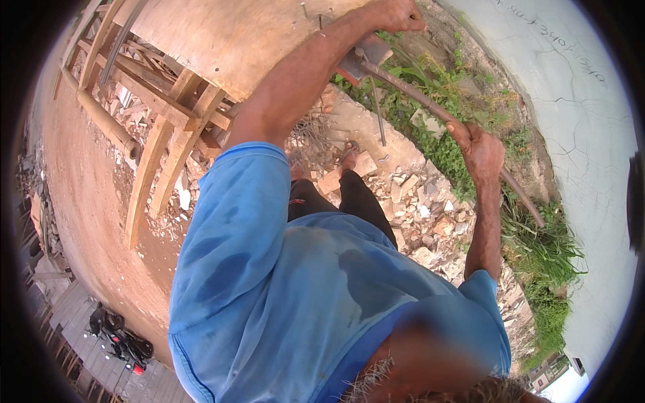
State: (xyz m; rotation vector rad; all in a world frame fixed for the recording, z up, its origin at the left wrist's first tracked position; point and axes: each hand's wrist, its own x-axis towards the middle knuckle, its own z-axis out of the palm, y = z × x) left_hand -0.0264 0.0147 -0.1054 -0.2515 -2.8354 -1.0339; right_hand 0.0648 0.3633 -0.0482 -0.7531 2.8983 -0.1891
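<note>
My right hand [478, 153] is wrapped round a long rusty metal bar [423, 101]. The bar slants from a small block-like metal fixture [368, 57] with orange-red edges, at the board's edge, down to the right. My left arm stretches over a wooden board [228, 33]; beyond the fixture my left hand [402, 15] is closed in a fist, and what it holds, if anything, is hidden. Below the fixture a thin metal rod [378, 114] points down. Upright nails or pins [320, 21] stick out of the board near my left forearm.
Timber legs [161, 148] and a round wooden pole [107, 121] stand at the left. Broken rubble [430, 215] lies round my feet [349, 158]. Green plants [537, 262] line a pale cracked wall [591, 134] on the right. A motorcycle [121, 339] is parked at lower left.
</note>
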